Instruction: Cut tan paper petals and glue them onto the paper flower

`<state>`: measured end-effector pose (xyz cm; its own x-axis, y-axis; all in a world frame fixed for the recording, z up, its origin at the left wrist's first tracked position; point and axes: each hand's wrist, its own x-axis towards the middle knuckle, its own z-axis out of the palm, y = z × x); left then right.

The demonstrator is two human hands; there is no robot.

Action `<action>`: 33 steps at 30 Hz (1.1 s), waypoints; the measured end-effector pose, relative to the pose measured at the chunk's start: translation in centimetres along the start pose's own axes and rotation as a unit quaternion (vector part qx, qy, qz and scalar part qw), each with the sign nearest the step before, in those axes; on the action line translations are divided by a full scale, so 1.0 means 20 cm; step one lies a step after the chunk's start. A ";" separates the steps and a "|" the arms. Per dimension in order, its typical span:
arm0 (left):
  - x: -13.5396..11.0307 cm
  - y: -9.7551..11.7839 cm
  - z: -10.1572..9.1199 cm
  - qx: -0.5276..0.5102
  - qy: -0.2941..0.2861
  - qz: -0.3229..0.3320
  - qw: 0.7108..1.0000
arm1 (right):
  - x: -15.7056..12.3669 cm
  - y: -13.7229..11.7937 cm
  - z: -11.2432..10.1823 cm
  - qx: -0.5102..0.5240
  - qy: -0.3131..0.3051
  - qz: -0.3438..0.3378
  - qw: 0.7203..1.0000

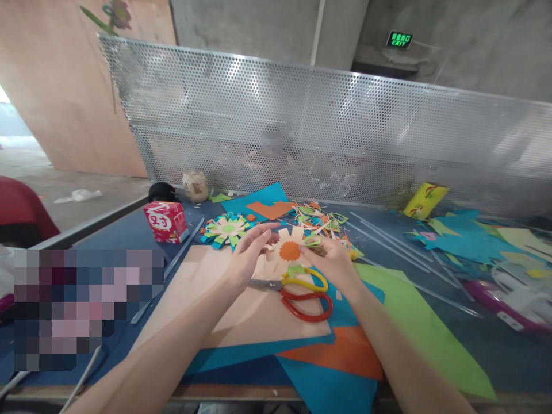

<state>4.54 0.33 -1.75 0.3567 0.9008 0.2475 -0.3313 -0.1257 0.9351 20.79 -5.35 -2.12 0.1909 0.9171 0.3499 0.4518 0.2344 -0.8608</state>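
A cream paper flower (280, 237) with a scalloped orange paper disc (290, 251) at its middle lies between my hands. My left hand (250, 250) is at its left edge, fingers stretched and slightly apart. My right hand (334, 263) pinches a small green and brownish bundle, seemingly paper pieces (318, 246), with the thumb tip at the disc's right edge. Just below lie scissors (272, 284) with one yellow and one red handle, on cream paper sheets (207, 305). A small green paper scrap (296, 270) rests by the yellow handle. A layered green, cream and blue paper flower (227, 228) sits to the left.
Paper scraps (323, 221) are heaped behind my hands. A red box (165, 222) and twine ball (195, 186) stand left. Clear sticks (388, 241), green paper (414, 310), a yellow roll (425, 200) and a purple-white tool (495, 305) lie right. A perforated metal screen (323, 126) closes the back.
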 end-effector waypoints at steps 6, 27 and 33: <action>-0.02 0.03 0.03 0.016 0.008 -0.001 1.000 | 0.00 0.00 0.00 -0.022 -0.002 -0.017 1.000; 0.01 0.00 0.01 0.025 0.036 -0.008 0.999 | -0.01 -0.02 0.00 -0.098 -0.037 -0.071 0.992; 0.01 0.00 0.00 0.029 0.036 -0.009 0.999 | -0.02 -0.02 0.00 -0.107 -0.036 -0.071 0.991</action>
<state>4.68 0.42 -1.76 0.2977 0.9305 0.2134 -0.2730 -0.1313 0.9530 20.55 -5.79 -1.82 0.0533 0.9022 0.4280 0.6459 0.2957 -0.7038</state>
